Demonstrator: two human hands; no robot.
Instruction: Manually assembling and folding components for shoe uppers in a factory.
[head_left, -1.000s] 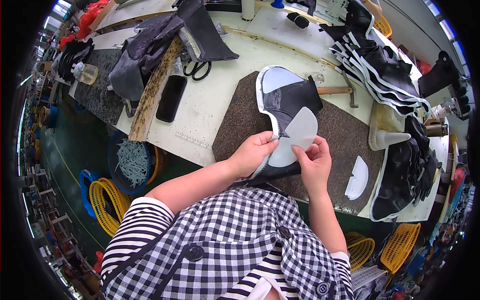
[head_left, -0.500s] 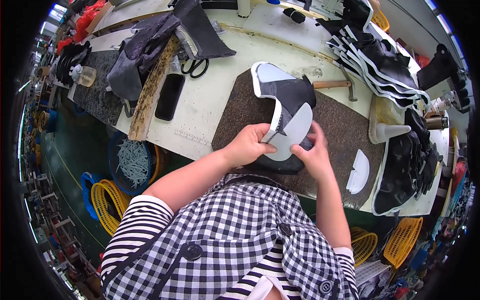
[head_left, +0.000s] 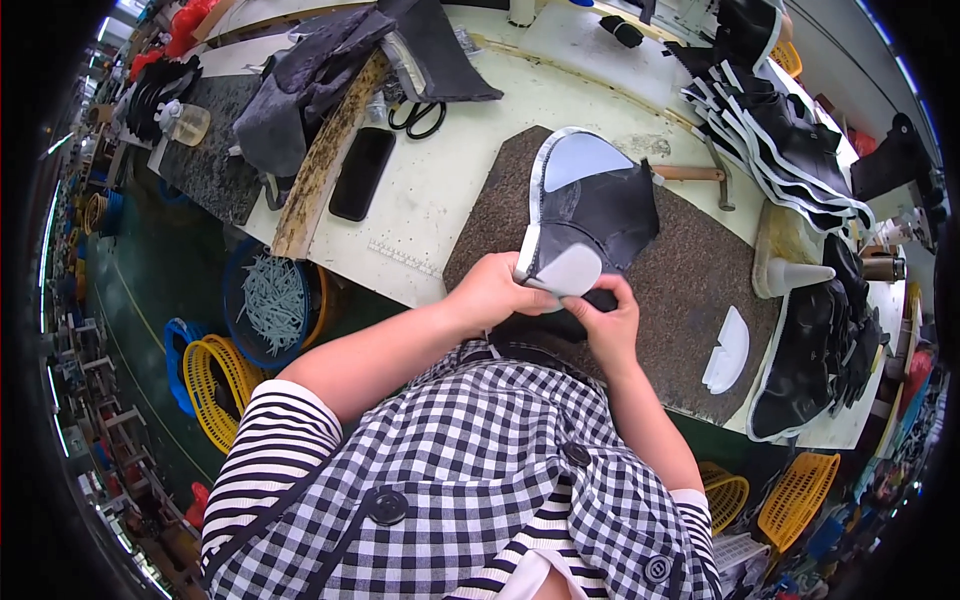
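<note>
A black shoe upper (head_left: 605,210) with a white edge lies over the dark speckled board (head_left: 690,270) in front of me. A pale curved insert (head_left: 585,160) sits inside its far end. At the near end is a second pale stiffener piece (head_left: 570,268). My left hand (head_left: 498,293) is closed, pinching the upper's near left edge along with that piece. The thumb and fingers of my right hand (head_left: 612,325) close on the same piece's near right side. Both thumbs nearly meet there; what lies beneath them is hidden. A loose white half-moon piece (head_left: 728,350) rests on the board to the right.
A hammer (head_left: 695,174) lies past the upper. White-edged black uppers (head_left: 770,140) are heaped at the far right, near a yellowish container (head_left: 785,245) with a pale nozzle. Scissors (head_left: 418,120), a phone (head_left: 362,174) and a wooden strip (head_left: 325,165) lie left. A strip-filled basin (head_left: 270,305) stands below.
The upper has turned and tipped flatter, its far end spreading into view. The near pale piece now looks shorter and tilted, and my right hand has moved in closer to my left.
</note>
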